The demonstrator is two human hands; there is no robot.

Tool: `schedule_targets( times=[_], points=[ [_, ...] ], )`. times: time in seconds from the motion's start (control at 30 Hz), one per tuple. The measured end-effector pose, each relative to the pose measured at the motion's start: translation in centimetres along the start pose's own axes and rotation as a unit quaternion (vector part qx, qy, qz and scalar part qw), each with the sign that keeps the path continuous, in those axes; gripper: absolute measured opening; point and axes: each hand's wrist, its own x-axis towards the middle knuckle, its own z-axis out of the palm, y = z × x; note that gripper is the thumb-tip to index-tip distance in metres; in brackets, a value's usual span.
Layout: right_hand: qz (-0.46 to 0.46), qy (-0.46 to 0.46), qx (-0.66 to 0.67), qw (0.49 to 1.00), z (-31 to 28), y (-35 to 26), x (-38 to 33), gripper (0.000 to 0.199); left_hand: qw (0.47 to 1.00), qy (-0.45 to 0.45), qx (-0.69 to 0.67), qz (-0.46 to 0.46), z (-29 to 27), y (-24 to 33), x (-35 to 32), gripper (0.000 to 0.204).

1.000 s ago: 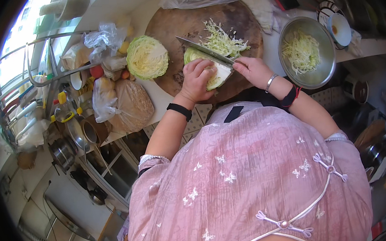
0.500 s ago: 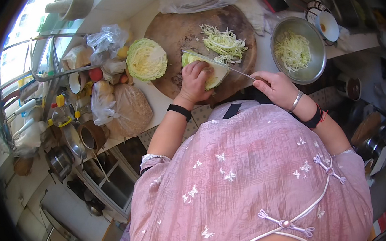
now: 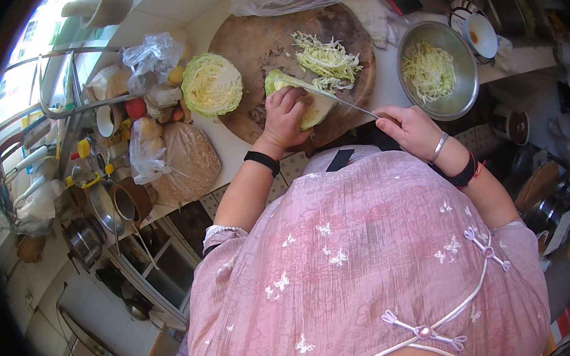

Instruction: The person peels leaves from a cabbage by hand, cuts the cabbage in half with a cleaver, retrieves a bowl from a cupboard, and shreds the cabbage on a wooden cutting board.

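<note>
On the round wooden cutting board [image 3: 239, 39] lies a piece of cabbage [image 3: 317, 111], held down by the curled fingers of my left hand [image 3: 286, 115]. My right hand [image 3: 411, 129] is closed round the handle of a kitchen knife [image 3: 342, 100]. Its blade runs along the cut face of the cabbage piece, close to my left fingertips. Beyond the blade sits a pile of shredded cabbage [image 3: 327, 60]. Half a cabbage [image 3: 212, 84] rests cut side up at the board's left edge.
A metal bowl [image 3: 468, 87] with shredded cabbage stands right of the board. Bagged food [image 3: 188, 160] and a wire rack [image 3: 45, 114] crowd the left. A clear plastic bag [image 3: 276, 1] lies behind the board, and a white bowl [image 3: 480, 33] sits at the far right.
The whole view has shifted slightly. My left hand still presses the cabbage piece and my right hand still grips the knife, its blade in nearly the same place along the cut face.
</note>
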Motion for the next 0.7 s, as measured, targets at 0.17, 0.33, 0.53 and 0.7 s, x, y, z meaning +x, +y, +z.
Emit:
schedule_targets(
  times=[0.17,0.33,0.53,0.7],
  points=[
    [-0.013,0.011,0.015,1.0,2.7,1.3,3.3,0.037,1.0,-0.005,0.0,-0.002,-0.1,0.4,0.4,0.061],
    [-0.029,0.029,0.032,0.999,4.2,2.5,5.2,0.036,1.0,-0.022,-0.005,-0.009,-0.2,-0.2,0.5,0.063],
    [-0.037,0.01,0.042,0.998,3.6,2.9,5.0,0.034,1.0,-0.013,-0.021,-0.017,0.0,-0.3,-0.1,0.064],
    [-0.043,0.025,0.051,0.997,5.3,1.9,7.8,0.031,0.999,-0.015,-0.033,-0.019,0.3,-0.9,-0.1,0.065]
  ],
)
